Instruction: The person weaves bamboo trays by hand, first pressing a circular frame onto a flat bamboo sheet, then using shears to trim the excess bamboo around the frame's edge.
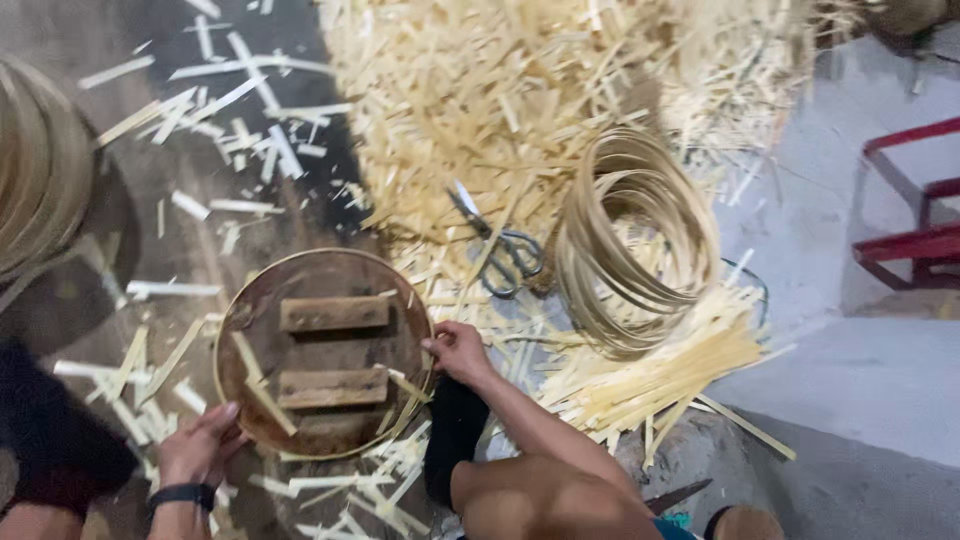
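A round brown wooden disc (330, 283) with two wooden blocks fixed across it lies flat on the floor, a thin bamboo strip running around its rim. My left hand (201, 447), with a dark band on the wrist, holds the disc's lower left edge. My right hand (457, 350) grips the right edge, fingers pinching the rim strip. Short bamboo offcuts lie on the disc and all around it.
A coil of bamboo hoops (634, 255) stands to the right of the disc, with grey scissors (499, 247) beside it. A big heap of bamboo shavings (520, 90) fills the back. More hoops (40, 165) sit at far left. A red frame (915, 215) stands at right.
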